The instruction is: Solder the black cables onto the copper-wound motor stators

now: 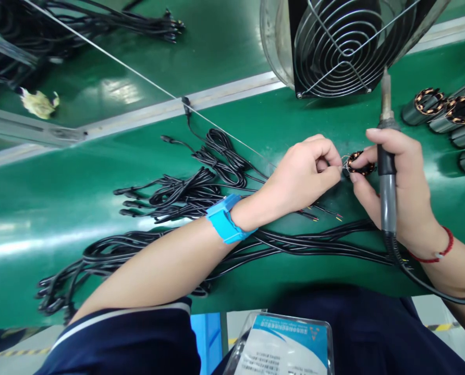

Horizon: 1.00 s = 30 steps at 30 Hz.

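My left hand is pinched narrow on a thin wire at the copper-wound coil, fingertips pressed together right at its rim. My right hand is closed around the soldering iron, which stands nearly upright with its tip pointing away from me, while the thumb and forefinger of that same hand steady the coil; the coil sits low over the green surface, between the two hands. I see no bin or tray in use: more coils lie loose in a cluster at the right edge, well apart from the one I hold. Bundles of black cables spread under and to the left of my left forearm, leaving bare green further left. A caged fan stands just beyond the hands, crowding the far side, and a pale rail runs across behind the cables.
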Available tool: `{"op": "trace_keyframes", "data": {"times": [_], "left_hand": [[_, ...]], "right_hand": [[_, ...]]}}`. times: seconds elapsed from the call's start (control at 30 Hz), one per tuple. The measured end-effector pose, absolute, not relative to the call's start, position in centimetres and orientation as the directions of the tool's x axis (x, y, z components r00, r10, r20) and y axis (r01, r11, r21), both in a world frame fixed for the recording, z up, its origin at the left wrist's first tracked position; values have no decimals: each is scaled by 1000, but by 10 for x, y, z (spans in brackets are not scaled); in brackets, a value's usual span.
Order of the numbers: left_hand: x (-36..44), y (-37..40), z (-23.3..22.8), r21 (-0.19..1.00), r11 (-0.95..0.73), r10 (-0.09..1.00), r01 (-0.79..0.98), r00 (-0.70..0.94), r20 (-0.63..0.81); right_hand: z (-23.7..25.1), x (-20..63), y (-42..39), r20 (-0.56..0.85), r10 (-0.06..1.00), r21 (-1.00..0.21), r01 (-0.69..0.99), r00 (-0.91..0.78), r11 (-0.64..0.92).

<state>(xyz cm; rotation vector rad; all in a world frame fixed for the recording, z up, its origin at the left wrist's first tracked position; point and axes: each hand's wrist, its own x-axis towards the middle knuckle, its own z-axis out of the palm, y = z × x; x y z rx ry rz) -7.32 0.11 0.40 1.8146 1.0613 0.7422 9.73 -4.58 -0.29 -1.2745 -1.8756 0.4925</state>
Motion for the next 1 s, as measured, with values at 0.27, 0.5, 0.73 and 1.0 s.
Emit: {"op": "trace_keyframes", "data": {"times": [0.27, 0.5, 0.73, 1.0], "left_hand": [[-75, 0, 4, 865, -326, 870, 382, 480, 115], [-79, 0, 6, 780, -491, 804, 389, 547, 233], [-76, 2, 1, 707, -572, 765, 415, 580, 279], [-83, 2, 4, 841, -411, 830, 352, 525, 186]], "right_hand": [[-5, 100, -43, 418, 882, -654, 601, -218, 459], [-3, 106, -43, 379, 894, -650, 619, -239, 441], [-2, 108, -41, 393, 877, -587, 660, -275, 470], [-4, 108, -41, 422, 864, -553, 678, -274, 485]]}}
